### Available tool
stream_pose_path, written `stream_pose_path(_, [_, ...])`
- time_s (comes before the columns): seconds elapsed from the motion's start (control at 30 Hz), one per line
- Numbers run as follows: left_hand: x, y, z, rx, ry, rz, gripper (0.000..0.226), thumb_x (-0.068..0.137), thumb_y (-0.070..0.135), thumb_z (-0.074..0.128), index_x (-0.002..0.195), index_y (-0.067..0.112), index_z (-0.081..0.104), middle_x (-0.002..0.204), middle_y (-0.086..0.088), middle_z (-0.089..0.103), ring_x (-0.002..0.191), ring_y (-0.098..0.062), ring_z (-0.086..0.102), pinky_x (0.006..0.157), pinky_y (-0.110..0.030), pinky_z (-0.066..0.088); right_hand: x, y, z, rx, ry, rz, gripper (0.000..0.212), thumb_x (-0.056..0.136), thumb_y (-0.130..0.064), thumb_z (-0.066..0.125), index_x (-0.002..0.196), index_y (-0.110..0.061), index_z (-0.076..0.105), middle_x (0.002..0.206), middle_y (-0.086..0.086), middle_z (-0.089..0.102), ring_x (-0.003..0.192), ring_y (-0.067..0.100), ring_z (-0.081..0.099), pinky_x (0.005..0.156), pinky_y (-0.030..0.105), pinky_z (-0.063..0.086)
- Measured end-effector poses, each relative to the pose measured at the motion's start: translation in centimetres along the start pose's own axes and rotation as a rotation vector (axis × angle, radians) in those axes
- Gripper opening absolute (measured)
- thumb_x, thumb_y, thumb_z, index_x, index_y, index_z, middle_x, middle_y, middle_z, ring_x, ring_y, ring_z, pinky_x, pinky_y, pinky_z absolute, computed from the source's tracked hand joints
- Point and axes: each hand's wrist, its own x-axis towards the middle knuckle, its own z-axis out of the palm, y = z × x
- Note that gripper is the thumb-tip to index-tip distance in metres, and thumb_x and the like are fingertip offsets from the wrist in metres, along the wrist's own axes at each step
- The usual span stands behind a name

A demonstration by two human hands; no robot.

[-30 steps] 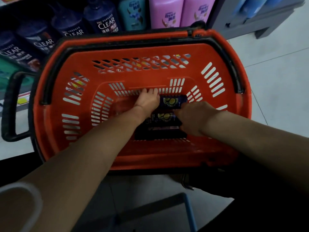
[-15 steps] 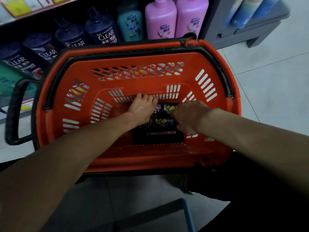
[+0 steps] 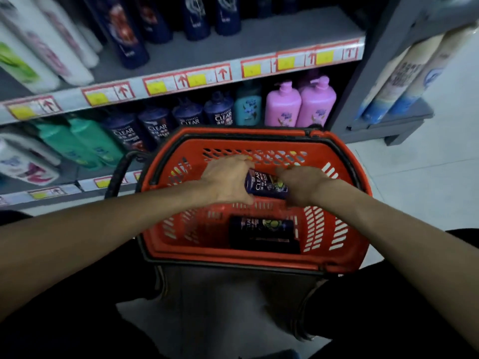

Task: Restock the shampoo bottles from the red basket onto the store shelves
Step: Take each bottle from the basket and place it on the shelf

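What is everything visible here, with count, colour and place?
red basket: one, red, before the shelves.
held CLEAR shampoo bottle: one, dark blue, above the basket, between both hands.
second CLEAR shampoo bottle: one, dark blue, on the basket's bottom.
shelved CLEAR bottles: four, dark blue, lower shelf.
teal bottle: one, teal, right of them.
pink pump bottles: two, pink, lower shelf's right end.
green bottles: two, green, lower shelf, left.
price labels: several, yellow and red, shelf edges.
left hand: one, grips the held bottle's left end.
right hand: one, grips its right end.
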Motion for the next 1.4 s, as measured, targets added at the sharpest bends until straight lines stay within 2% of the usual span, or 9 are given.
stream_pose_path(0.1, [-1.8,-1.3,-4.6,-0.201,0.069,-0.074,0.083,0.06,0.056,0.084,0.134,0.027,0.063,0.11,0.009,0.06,0.104,-0.019,0.063,0.086,-0.033,0.053,-0.6,-0.5,-1.6,0.111,0.151,-0.019,0.089,0.073,-0.031,0.086,0.145,-0.017,0.034,0.135,0.012,0.057,0.121,0.034,0.06,0.095,0.04,0.053])
stream_pose_path(0.43, [-3.9,-2.5,-9.4,-1.013,0.285,-0.175,0.061,0.064,0.008,0.097,0.118,0.019,0.069,0.106,0.009,0.071,0.083,0.013,0.063,0.079,-0.01,0.051,-1.9,-0.7,-3.5,0.305,0.559,-0.027,0.066,0.069,-0.036,0.082,0.122,-0.019,0.046,0.103,0.004,0.066,0.086,0.03,0.065,0.063,0.035,0.043])
stream_pose_path(0.53, [-4.1,-2.3,-9.5,-1.369,0.33,-0.3,0.074,0.067,-0.005,0.091,0.13,0.023,0.063,0.111,-0.006,0.074,0.092,-0.007,0.075,0.075,-0.024,0.063,-2.3,-1.2,-3.4,0.427,0.639,0.002,0.07,0.066,-0.041,0.086,0.121,-0.022,0.048,0.105,0.001,0.064,0.084,0.025,0.062,0.066,0.038,0.05])
stream_pose_path(0.63, [-4.4,-2.6,-9.7,-1.567,0.296,-0.407,0.054,0.071,-0.008,0.086,0.118,0.016,0.07,0.109,-0.008,0.078,0.096,-0.02,0.076,0.077,-0.03,0.064,-2.7,-1.7,-3.2,0.466,0.683,0.001,0.072,0.061,-0.047,0.086,0.12,-0.025,0.051,0.108,-0.003,0.065,0.088,0.023,0.063,0.071,0.04,0.054])
stream_pose_path(0.83, [-3.7,-1.9,-9.5,-1.64,0.282,-0.459,0.04,0.075,0.013,0.09,0.112,0.016,0.074,0.106,-0.007,0.079,0.098,-0.023,0.077,0.079,-0.029,0.063,-2.8,-1.8,-2.7,0.761,0.588,0.014,0.06,0.062,-0.037,0.088,0.116,-0.034,0.062,0.093,-0.015,0.073,0.079,0.003,0.068,0.073,0.033,0.057])
stream_pose_path(1.0, [-2.9,-1.8,-10.2,-1.71,0.259,-0.493,0.032,0.084,0.039,0.081,0.109,0.02,0.075,0.102,-0.004,0.08,0.095,-0.019,0.076,0.085,-0.034,0.06,-3.6,-2.2,-3.6,1.342,0.419,-0.064,0.057,0.077,-0.002,0.084,0.122,-0.034,0.071,0.1,-0.001,0.079,0.094,0.021,0.074,0.085,0.037,0.059])
stream_pose_path(1.2, [-2.4,-1.1,-10.8,-1.6,0.24,-0.45,0.043,0.093,0.054,0.066,0.108,0.015,0.078,0.102,-0.004,0.08,0.093,-0.019,0.077,0.08,-0.031,0.059,-4.6,-3.3,-5.1,1.974,0.092,-0.046,0.034,0.08,-0.012,0.055,0.111,-0.01,0.072,0.098,0.012,0.073,0.082,0.023,0.069,0.075,0.035,0.054])
stream_pose_path(1.3, [-2.2,-0.8,-10.6,-1.579,0.241,-0.454,0.041,0.095,0.049,0.066,0.107,0.011,0.078,0.101,-0.009,0.079,0.087,-0.02,0.075,0.076,-0.03,0.058,-4.7,-3.1,-5.5,2.092,0.057,-0.123,0.038,0.081,-0.009,0.04,0.109,-0.002,0.065,0.092,0.018,0.068,0.078,0.028,0.068,0.079,0.04,0.051])
stream_pose_path(1.4, [-2.2,-0.7,-10.3,-1.553,0.254,-0.43,0.036,0.097,0.044,0.066,0.108,0.011,0.077,0.106,-0.011,0.078,0.09,-0.021,0.074,0.08,-0.033,0.059,-4.4,-3.1,-5.6,2.133,0.057,-0.179,0.043,0.074,-0.012,0.044,0.11,0.0,0.064,0.095,0.023,0.066,0.083,0.034,0.066,0.082,0.044,0.052])
